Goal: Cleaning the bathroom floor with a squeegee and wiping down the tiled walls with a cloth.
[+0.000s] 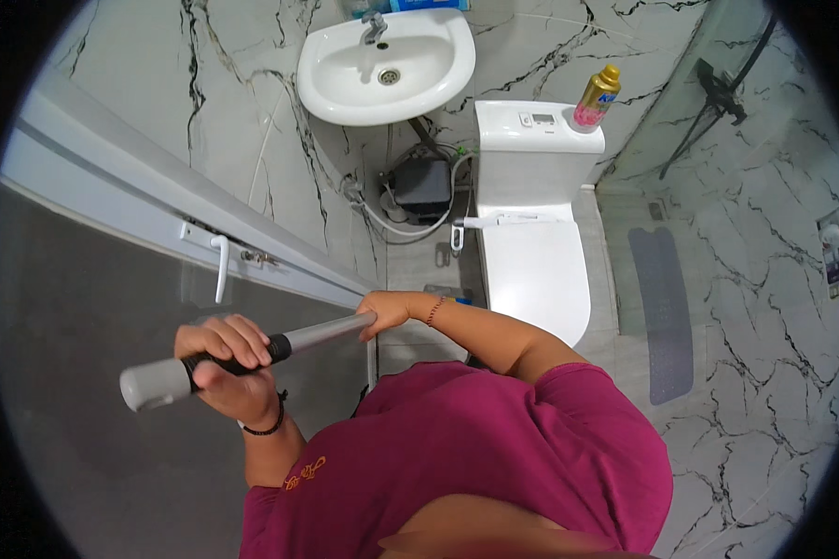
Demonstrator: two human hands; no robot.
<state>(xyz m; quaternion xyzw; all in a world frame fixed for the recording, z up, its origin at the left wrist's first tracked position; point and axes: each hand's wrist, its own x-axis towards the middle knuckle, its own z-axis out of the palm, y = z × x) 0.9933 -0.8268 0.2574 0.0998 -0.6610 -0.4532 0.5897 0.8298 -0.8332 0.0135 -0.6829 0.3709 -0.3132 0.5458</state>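
A grey metal pole (328, 332) with a black grip and a pale grey end cap slants across in front of my chest. Around the black grip near the cap, my left hand (227, 370) is closed, its thumb towards the camera. My right hand (389, 312) holds the silver shaft further along. Beyond that hand the pole drops out of sight, so its far end is hidden. Just past my hands stands a white door (161, 216) with a lever handle (221, 265) and a key in its lock.
A white washbasin (342, 77) hangs on the marbled wall, with a dark box (421, 183) and hoses beneath it. The toilet (537, 279) has its lid down; a gold and pink bottle (596, 98) stands on its tank. Behind shower glass lies a grey bath mat (661, 314).
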